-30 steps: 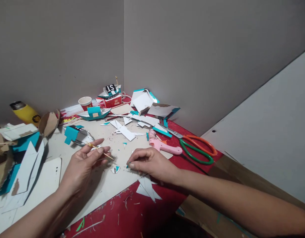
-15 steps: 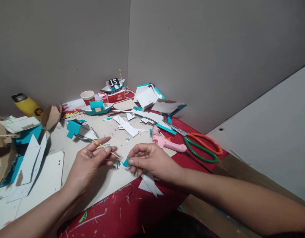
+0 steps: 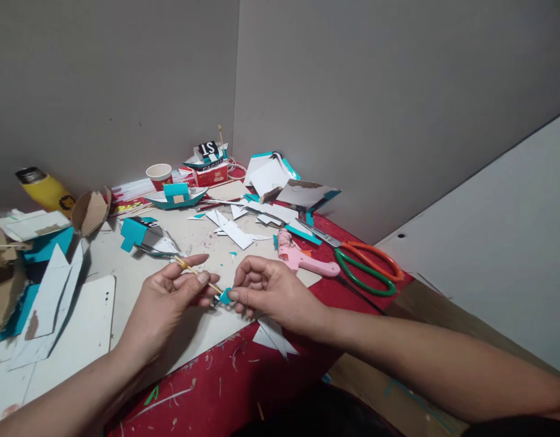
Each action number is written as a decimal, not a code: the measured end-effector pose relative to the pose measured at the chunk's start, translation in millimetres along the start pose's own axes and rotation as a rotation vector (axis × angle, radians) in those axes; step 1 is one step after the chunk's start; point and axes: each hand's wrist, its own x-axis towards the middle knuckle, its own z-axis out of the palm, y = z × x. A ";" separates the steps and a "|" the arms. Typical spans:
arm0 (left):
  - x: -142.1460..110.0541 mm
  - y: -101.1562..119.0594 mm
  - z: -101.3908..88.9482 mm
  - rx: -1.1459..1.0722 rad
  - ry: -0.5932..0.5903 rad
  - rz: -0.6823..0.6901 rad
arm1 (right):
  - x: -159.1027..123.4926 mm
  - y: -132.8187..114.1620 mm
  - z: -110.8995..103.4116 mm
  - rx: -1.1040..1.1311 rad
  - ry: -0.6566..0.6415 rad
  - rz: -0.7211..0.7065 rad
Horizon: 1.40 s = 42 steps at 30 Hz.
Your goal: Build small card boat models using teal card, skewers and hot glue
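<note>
My left hand (image 3: 173, 295) pinches a thin wooden stick (image 3: 198, 275) with a small knob near its upper end. The stick slants down to the right. Its lower tip meets a small teal paper piece (image 3: 225, 296), which my right hand (image 3: 268, 291) grips between thumb and forefinger. Whether the tip only touches the paper or is stuck to it, I cannot tell. Just beyond my left hand lies a small teal and white paper boat (image 3: 147, 237). A pink glue gun (image 3: 307, 261) rests past my right hand, beside large scissors (image 3: 353, 258) with orange and green handles.
Farther back stand a teal paper boat (image 3: 177, 195), a paper cup (image 3: 159, 176) and another boat (image 3: 208, 155) on a red box (image 3: 211, 175). Cardboard pieces (image 3: 43, 303) and a yellow bottle (image 3: 45, 191) are at left. Paper scraps (image 3: 232, 230) litter the white board (image 3: 189, 352).
My right hand has brought the teal paper piece leftward to the stick's lower tip; before, a small gap lay between them. The view has shifted slightly.
</note>
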 end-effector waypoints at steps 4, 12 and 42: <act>-0.6 0.5 0.2 -0.001 0.000 -0.001 | 0.4 1.5 0.1 -0.012 0.004 -0.017; 4.4 2.0 -1.8 -0.008 0.051 0.066 | -3.9 3.9 -8.7 -0.047 0.003 -0.009; 8.5 -0.3 -1.4 -0.019 0.147 0.110 | -38.9 -1.4 -107.3 -1.539 0.235 -0.448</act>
